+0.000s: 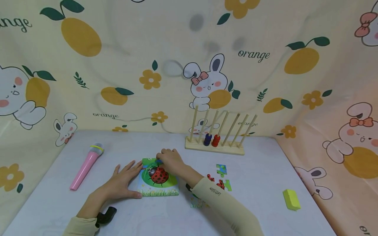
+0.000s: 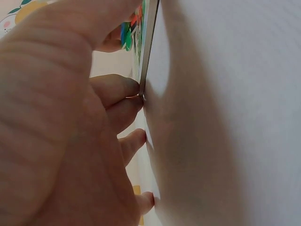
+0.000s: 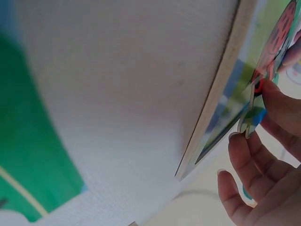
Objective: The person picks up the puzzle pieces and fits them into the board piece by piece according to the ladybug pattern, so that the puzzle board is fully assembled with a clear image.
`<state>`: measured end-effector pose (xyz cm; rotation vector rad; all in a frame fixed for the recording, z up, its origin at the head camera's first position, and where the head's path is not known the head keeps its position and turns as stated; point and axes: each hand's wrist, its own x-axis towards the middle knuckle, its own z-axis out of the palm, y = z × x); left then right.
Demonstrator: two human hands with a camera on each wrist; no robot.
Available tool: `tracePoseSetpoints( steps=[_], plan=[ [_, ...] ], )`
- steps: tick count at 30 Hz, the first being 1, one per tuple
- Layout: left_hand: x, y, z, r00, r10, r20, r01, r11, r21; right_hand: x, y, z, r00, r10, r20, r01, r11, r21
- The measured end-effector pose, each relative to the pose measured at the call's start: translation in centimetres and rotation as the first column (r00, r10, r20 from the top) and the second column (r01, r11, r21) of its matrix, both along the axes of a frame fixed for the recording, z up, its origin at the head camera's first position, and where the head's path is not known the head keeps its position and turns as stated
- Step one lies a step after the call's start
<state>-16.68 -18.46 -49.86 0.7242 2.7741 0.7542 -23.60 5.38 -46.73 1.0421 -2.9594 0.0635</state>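
Note:
A square ladybug puzzle board lies on the table in the head view. My left hand rests beside it with fingers spread, thumb and fingertips touching its left edge. The left wrist view shows these fingertips against the board's thin side. Over the board's upper part, my right hand pinches a puzzle piece between thumb and fingers. In the right wrist view that piece is tilted on edge above the board. Whether it touches the board, I cannot tell.
Right of the board lie several loose puzzle pieces, some partly hidden by the right forearm. A wooden peg rack with blue and red beads stands behind. A pink toy microphone lies left, a yellow-green block right.

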Motion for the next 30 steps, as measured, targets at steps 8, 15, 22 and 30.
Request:
tracePoseSetpoints(
  steps=[8, 15, 22, 30],
  plan=[
    [-0.01, 0.02, 0.13, 1.0, -0.004, -0.002, 0.004, 1.0, -0.001, -0.21, -0.3, 0.39, 0.998, -0.024, 0.054, 0.022, 0.999, 0.03],
    [-0.01, 0.04, 0.27, 1.0, -0.005, 0.001, 0.005, 1.0, -0.003, -0.38, -0.49, 0.63, 0.995, -0.035, 0.095, 0.031, 0.999, 0.042],
    [0.08, 0.11, 0.39, 1.0, 0.0, 0.007, 0.0, 1.0, 0.0, -0.51, -0.72, 0.46, 0.992, -0.04, 0.123, 0.037, 0.999, 0.025],
    [0.06, 0.11, 0.19, 1.0, 0.009, 0.023, -0.009, 1.0, -0.001, -0.5, -0.92, 0.33, 0.995, -0.037, 0.094, 0.034, 0.999, 0.04]
  ],
)
